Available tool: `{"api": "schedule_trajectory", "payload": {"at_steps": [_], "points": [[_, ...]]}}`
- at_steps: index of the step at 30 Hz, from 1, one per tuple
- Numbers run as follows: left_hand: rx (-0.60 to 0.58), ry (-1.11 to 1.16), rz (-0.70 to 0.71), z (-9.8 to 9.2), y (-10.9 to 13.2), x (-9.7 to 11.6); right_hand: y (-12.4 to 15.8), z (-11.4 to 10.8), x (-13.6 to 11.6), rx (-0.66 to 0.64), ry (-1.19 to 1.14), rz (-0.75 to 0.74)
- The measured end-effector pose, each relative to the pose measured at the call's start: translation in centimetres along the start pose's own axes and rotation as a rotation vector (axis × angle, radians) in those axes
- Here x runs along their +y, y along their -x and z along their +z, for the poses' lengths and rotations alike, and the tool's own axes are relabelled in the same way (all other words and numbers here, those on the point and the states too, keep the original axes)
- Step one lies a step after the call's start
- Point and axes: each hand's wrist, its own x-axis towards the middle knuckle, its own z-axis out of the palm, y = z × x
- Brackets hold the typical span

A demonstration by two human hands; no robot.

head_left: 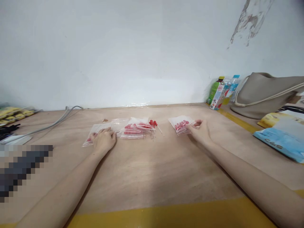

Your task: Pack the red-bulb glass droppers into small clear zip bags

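Observation:
My left hand (104, 139) rests with curled fingers on a clear plastic bag (87, 143) that has something red inside; its fingertips are partly hidden. Just right of it lies a pile of clear bags (133, 131) holding red-handled tools. Several loose small screwdrivers (152, 123) with red handles and thin metal shafts lie against the pile's right side. Farther right, my right hand (200, 129) pinches the right edge of another clear bag (180, 125), in which a row of red handles shows. That bag is low over the table or on it; I cannot tell which.
Drink bottles (219, 93) and a grey bag (263, 93) stand at the back right. Blue tissue packaging (281, 142) lies at the right. A grey cable (54, 123) crosses the left side. Yellow tape (154, 213) runs along the table's front edge, and a white wall (142, 53) rises behind.

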Motion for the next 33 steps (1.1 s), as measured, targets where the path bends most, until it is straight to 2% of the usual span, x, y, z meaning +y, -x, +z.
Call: {"api": "schedule_trajectory", "payload": {"at_steps": [2,3,6,9,12,13,15,17,18,20,22,25,28,31,33], "points": [[0.054,0.054,-0.023,0.3,-0.3,-0.4,0.3,-0.5,-0.1,0.163,0.243,-0.093],[0.087,0.085,-0.046,0.4,-0.4,-0.6,0.5,-0.7,-0.3,0.204,0.302,-0.133],[0.221,0.189,-0.145,0.4,-1.0,-1.2,1.3,-0.7,-0.8,0.195,0.407,-0.256],[0.351,0.301,-0.199,-0.1,-0.9,-0.8,2.2,-0.2,-1.3,0.136,0.467,-0.326],[0.391,0.44,-0.086,-1.1,0.3,1.0,3.0,0.2,-1.6,0.07,0.491,-0.413],[0.396,0.539,0.044,-1.4,0.9,1.7,3.3,0.3,-1.7,0.051,0.49,-0.451],[0.323,0.618,0.396,-2.0,2.3,3.3,3.7,0.3,-1.9,0.028,0.486,-0.529],[0.163,0.652,0.718,-2.4,3.5,4.5,3.9,0.3,-1.9,0.009,0.491,-0.587],[0.066,0.652,0.83,-2.4,4.1,4.9,4.0,0.3,-1.9,-0.005,0.498,-0.607],[-0.115,0.608,0.966,-2.4,4.8,5.4,4.1,0.2,-1.8,-0.036,0.505,-0.639],[-0.208,0.513,0.999,-2.5,5.3,5.6,4.1,0.3,-1.9,-0.082,0.495,-0.672],[-0.196,0.42,0.946,-3.0,6.0,6.2,4.1,0.9,-2.5,-0.189,0.481,-0.706],[-0.224,0.434,0.942,-3.6,6.9,7.3,3.8,2.5,-3.8,-0.325,0.505,-0.682],[-0.347,0.419,1.001,-3.5,7.8,8.2,3.2,5.2,-5.5,-0.45,0.574,-0.562],[-0.415,0.405,1.005,-3.1,8.1,8.5,2.6,7.3,-6.4,-0.512,0.623,-0.412]]}}
